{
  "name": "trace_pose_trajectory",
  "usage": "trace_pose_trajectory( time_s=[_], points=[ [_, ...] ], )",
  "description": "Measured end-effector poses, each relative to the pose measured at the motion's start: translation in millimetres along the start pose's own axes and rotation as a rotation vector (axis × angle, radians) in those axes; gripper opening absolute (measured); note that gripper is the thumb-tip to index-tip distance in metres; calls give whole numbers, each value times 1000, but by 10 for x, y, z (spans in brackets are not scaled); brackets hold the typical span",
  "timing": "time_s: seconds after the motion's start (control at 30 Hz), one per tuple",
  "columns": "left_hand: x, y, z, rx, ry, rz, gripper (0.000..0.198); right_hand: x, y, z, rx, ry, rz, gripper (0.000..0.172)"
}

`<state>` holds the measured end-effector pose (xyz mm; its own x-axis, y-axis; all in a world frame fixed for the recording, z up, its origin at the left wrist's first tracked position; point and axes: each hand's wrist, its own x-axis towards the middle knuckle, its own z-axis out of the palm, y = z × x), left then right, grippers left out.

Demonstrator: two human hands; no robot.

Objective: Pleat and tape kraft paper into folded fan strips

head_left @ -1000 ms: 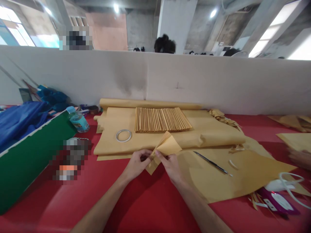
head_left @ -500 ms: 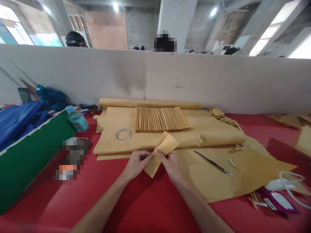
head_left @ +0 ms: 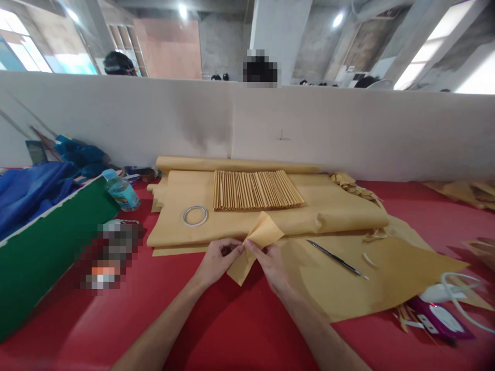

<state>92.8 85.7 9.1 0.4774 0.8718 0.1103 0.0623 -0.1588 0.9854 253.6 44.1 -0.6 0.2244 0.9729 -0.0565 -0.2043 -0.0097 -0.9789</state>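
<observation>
Both of my hands pinch a small piece of brown kraft paper [head_left: 266, 230] above the red table. My left hand [head_left: 218, 262] grips its left edge between thumb and fingers. On the right side, my right hand [head_left: 271, 260] presses its thumb on the paper close to the left thumb. The piece is bent near the thumbs, one corner pointing up and right, another down and left. Just beyond lies a pleated brown paper piece [head_left: 255, 190] on large brown sheets [head_left: 189, 185]. A roll of tape [head_left: 195, 216] rests to its left. The fingers under the paper are partly hidden.
A dark pen [head_left: 334, 256] lies on brown paper at right, near a purple device [head_left: 443, 317] with a white cable. At left are a plastic bottle [head_left: 121, 190] and a green-sided box [head_left: 58, 257]. A white partition [head_left: 154, 118] closes off the back.
The kraft paper has tilted slightly in my hands, its lower corner shifting a little left and down. Both hands keep their pinch, and the whole view has shifted slightly.
</observation>
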Motion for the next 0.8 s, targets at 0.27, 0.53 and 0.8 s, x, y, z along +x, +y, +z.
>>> trace_pose_trajectory(
  time_s=[0.27, 0.53, 0.8],
  points=[
    [-5, -3, -28, 44, 35, -3, 31, 0, -12, 11, -7, 12, 15, 43],
    [-9, 16, 7, 32, -5, -7, 38, 15, 11, -16, 9, -2, 10, 41],
    [-4, 17, -26, 80, 14, 16, 34, -2, 18, -9, 16, 1, 41, 43]
  ],
)
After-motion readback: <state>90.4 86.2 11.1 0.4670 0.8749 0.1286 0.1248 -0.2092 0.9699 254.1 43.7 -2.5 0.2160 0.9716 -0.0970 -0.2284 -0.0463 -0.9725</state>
